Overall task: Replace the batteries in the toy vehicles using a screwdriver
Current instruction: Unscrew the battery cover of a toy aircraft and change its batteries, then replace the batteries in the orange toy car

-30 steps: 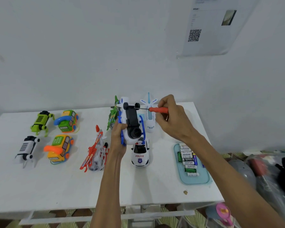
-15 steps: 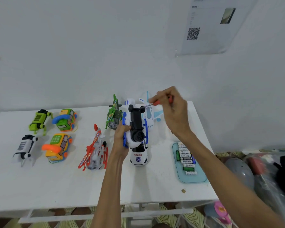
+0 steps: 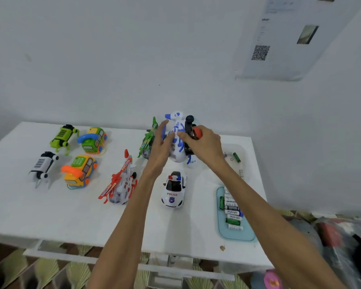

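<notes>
Working outward from the near edge of the bench (image 3: 50, 222), we find the tray (image 3: 238, 236) at 4 o'clock, well stocked with batteries (image 3: 232, 211), so we judge that much of the job is left. The police car (image 3: 173, 190) stands on its wheels near the middle, with the red helicopter (image 3: 119, 180) at its 9 o'clock. Nothing shows whether either has been serviced.

Farther out, at 12 o'clock, both hands meet on the white-and-blue toy (image 3: 177, 142). It lies tipped, its black underside toward 3 o'clock, and we cannot tell whether it rests on the bench. Our left hand (image 3: 162, 144) reaches flat, its grip spread and its fingers straight against the toy's flank. Our right hand (image 3: 205, 146) has its grip curled round the red screwdriver (image 3: 198, 131), fingertips touching the toy. A loose green battery (image 3: 236, 157) lies at 2 o'clock, possibly spent. We judge this toy is mid-service or just finished.
</notes>
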Tool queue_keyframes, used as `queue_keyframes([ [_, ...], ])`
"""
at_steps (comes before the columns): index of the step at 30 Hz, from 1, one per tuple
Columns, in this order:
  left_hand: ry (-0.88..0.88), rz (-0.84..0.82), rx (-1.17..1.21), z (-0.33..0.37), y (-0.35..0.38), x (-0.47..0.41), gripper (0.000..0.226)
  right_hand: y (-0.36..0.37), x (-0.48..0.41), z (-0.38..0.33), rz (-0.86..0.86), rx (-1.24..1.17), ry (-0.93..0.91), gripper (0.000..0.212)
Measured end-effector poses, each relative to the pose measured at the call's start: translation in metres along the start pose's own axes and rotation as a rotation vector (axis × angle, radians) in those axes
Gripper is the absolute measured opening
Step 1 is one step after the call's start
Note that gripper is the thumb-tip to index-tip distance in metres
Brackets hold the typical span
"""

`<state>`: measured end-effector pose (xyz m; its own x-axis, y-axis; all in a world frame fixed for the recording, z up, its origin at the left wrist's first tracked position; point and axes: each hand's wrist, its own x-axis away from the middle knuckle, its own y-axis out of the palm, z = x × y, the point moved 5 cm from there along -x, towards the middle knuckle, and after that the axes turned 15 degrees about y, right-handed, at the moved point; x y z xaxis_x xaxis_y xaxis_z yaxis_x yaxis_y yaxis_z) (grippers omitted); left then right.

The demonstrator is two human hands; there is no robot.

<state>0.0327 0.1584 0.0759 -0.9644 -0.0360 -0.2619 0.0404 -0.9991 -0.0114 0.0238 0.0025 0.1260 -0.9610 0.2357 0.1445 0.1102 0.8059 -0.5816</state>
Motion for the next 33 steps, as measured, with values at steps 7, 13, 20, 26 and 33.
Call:
queue_keyframes([
  [7, -0.086, 0.111, 0.356, 0.021, -0.079, -0.018, 0.044, 0.042, -0.011, -0.058, -0.144, -0.247, 0.05, 0.04],
  [13, -0.067, 0.035, 0.038, 0.017, -0.185, -0.06, 0.045, 0.138, -0.027, -0.111, -0.271, -0.151, 0.1, 0.034],
  [20, 0.014, -0.026, -0.231, -0.048, -0.249, -0.103, 0.048, 0.244, -0.054, -0.132, -0.313, -0.089, 0.42, 0.018],
  [26, -0.008, -0.135, -0.314, -0.096, -0.256, -0.112, 0.049, 0.283, -0.068, -0.116, -0.371, -0.213, 0.589, 0.01],
  [33, -0.008, -0.133, -0.421, -0.118, -0.248, -0.11, 0.049, 0.304, -0.074, -0.108, -0.311, -0.056, 0.586, 0.009],
])
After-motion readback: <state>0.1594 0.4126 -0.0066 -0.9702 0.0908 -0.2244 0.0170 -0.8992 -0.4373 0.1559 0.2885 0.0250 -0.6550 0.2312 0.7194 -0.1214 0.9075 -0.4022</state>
